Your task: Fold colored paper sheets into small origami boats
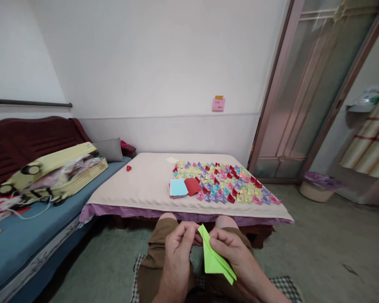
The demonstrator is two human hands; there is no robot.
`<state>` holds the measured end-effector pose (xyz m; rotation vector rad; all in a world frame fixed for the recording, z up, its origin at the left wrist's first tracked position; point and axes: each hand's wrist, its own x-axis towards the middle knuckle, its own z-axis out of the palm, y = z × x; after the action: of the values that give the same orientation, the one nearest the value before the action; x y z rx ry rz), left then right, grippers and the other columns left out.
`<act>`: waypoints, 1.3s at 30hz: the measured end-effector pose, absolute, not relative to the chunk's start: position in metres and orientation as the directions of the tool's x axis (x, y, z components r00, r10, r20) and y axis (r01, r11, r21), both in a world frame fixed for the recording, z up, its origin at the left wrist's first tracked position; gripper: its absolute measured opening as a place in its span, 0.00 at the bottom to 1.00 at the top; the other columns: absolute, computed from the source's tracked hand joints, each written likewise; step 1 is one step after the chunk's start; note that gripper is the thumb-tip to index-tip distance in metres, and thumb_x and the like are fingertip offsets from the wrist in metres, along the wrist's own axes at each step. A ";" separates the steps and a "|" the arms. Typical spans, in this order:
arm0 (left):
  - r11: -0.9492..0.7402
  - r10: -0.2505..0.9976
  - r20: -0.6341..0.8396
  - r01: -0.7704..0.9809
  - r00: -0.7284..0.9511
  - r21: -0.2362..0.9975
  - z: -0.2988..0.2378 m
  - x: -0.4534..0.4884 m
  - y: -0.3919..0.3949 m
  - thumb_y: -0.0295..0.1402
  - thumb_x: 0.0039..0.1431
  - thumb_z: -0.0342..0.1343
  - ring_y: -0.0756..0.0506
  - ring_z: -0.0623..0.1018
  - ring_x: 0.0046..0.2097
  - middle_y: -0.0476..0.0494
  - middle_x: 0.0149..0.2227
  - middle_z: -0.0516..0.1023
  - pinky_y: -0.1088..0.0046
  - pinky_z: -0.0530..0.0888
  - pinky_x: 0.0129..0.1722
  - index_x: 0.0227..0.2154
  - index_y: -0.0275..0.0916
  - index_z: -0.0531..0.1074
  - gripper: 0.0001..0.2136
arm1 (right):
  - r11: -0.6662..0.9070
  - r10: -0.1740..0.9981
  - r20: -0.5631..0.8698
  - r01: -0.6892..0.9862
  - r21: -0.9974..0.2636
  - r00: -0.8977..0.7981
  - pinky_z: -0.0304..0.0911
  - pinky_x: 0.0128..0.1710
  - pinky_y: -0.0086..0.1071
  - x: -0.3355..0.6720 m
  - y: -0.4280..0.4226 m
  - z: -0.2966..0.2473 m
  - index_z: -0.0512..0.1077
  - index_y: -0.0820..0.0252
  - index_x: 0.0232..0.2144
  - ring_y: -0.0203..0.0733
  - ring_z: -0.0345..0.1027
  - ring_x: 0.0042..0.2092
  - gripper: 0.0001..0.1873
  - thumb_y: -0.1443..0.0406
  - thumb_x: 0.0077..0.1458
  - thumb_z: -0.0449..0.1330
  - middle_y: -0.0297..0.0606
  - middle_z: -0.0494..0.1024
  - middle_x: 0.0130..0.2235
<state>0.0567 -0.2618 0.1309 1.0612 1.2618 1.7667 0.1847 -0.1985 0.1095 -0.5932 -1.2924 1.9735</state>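
A bright green sheet of folded paper (214, 260) is held above my lap, creased into a pointed shape with layered flaps at its lower end. My right hand (232, 248) grips its right side between thumb and fingers. At the upper tip, my left hand (182, 242) has thumb and fingers pinched together against the paper's left corner. On the low table beyond my knees lie a stack of square paper (178, 188) with light blue on top and red paper (192, 186) beside it. Many small folded paper pieces (221, 181) in mixed colours stand in rows to the right.
The table (139, 185) has a cream cloth with one red folded piece (128, 168) at its left. Left of it, a blue-covered wooden sofa (28, 240) bears an open yellow suitcase (63, 168) and a grey cushion (109, 149). A lined bin (317, 191) stands near the glass door (290, 105).
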 end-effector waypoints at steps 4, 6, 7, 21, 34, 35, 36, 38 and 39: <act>-0.263 0.897 0.181 -0.157 -0.403 0.952 0.128 0.060 -0.261 0.33 0.52 0.59 0.49 0.73 0.29 0.48 0.27 0.75 0.77 0.69 0.30 0.31 0.36 0.74 0.06 | -0.402 0.713 -0.051 -0.349 -0.847 -0.699 0.49 0.21 0.22 0.185 -0.198 0.108 0.70 0.64 0.22 0.27 0.54 0.20 0.14 0.60 0.45 0.68 0.29 0.68 0.19; -0.290 0.877 0.220 -0.106 -0.428 0.951 0.128 0.061 -0.261 0.31 0.50 0.60 0.49 0.73 0.29 0.48 0.27 0.75 0.77 0.70 0.30 0.30 0.36 0.73 0.05 | -0.428 0.704 -0.048 -0.370 -0.825 -0.708 0.49 0.21 0.22 0.184 -0.199 0.107 0.71 0.65 0.22 0.27 0.55 0.20 0.14 0.61 0.45 0.69 0.30 0.69 0.19; -0.309 0.861 0.246 -0.075 -0.445 0.948 0.128 0.062 -0.261 0.29 0.49 0.59 0.49 0.74 0.29 0.48 0.27 0.75 0.77 0.70 0.31 0.30 0.37 0.73 0.04 | -0.436 0.702 -0.043 -0.381 -0.815 -0.711 0.49 0.21 0.21 0.183 -0.200 0.106 0.71 0.66 0.22 0.27 0.56 0.20 0.14 0.61 0.44 0.69 0.30 0.69 0.19; -0.366 0.652 0.522 0.375 -0.550 0.852 0.121 0.066 -0.263 0.23 0.50 0.56 0.45 0.75 0.40 0.42 0.38 0.73 0.74 0.71 0.34 0.26 0.39 0.68 0.05 | -0.486 0.696 -0.020 -0.450 -0.749 -0.718 0.53 0.24 0.23 0.173 -0.205 0.099 0.73 0.66 0.23 0.28 0.60 0.22 0.11 0.64 0.45 0.69 0.31 0.71 0.21; -0.378 0.661 0.566 0.434 -0.493 0.818 0.126 0.064 -0.266 0.24 0.50 0.55 0.43 0.75 0.42 0.42 0.39 0.73 0.72 0.70 0.38 0.25 0.38 0.73 0.04 | -0.526 0.688 -0.070 -0.429 -0.735 -0.723 0.53 0.23 0.22 0.172 -0.205 0.100 0.71 0.65 0.22 0.28 0.60 0.21 0.13 0.63 0.42 0.71 0.30 0.71 0.20; -0.374 0.680 0.530 0.383 -0.506 0.845 0.128 0.063 -0.267 0.24 0.50 0.55 0.43 0.74 0.42 0.41 0.39 0.73 0.72 0.70 0.38 0.26 0.38 0.72 0.04 | -0.529 0.688 -0.080 -0.423 -0.735 -0.721 0.53 0.23 0.22 0.172 -0.205 0.101 0.71 0.65 0.21 0.28 0.60 0.21 0.14 0.63 0.42 0.71 0.30 0.71 0.20; -0.369 0.702 0.483 0.313 -0.524 0.875 0.130 0.062 -0.267 0.25 0.51 0.56 0.43 0.74 0.42 0.41 0.39 0.73 0.72 0.70 0.38 0.26 0.38 0.72 0.02 | -0.533 0.688 -0.089 -0.418 -0.736 -0.720 0.53 0.23 0.22 0.172 -0.206 0.102 0.71 0.65 0.21 0.28 0.60 0.21 0.14 0.63 0.41 0.71 0.30 0.71 0.20; -0.349 0.753 0.373 0.153 -0.542 0.925 0.134 0.060 -0.267 0.28 0.52 0.55 0.45 0.74 0.39 0.42 0.38 0.73 0.73 0.70 0.36 0.29 0.38 0.71 0.01 | -0.537 0.685 -0.093 -0.413 -0.735 -0.723 0.52 0.23 0.22 0.173 -0.206 0.103 0.71 0.65 0.21 0.28 0.60 0.21 0.14 0.62 0.42 0.71 0.31 0.72 0.20; -0.332 0.780 0.327 0.090 -0.533 0.939 0.136 0.058 -0.267 0.29 0.53 0.55 0.46 0.73 0.37 0.44 0.36 0.73 0.74 0.69 0.35 0.30 0.38 0.70 0.02 | -0.537 0.682 -0.092 -0.412 -0.736 -0.725 0.53 0.23 0.22 0.173 -0.206 0.103 0.71 0.65 0.21 0.29 0.60 0.21 0.14 0.62 0.42 0.71 0.32 0.72 0.20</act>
<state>0.0578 -0.2672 0.1362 1.1352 1.4275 1.9160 0.1728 -0.2063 0.1031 -0.4934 -0.9453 2.2513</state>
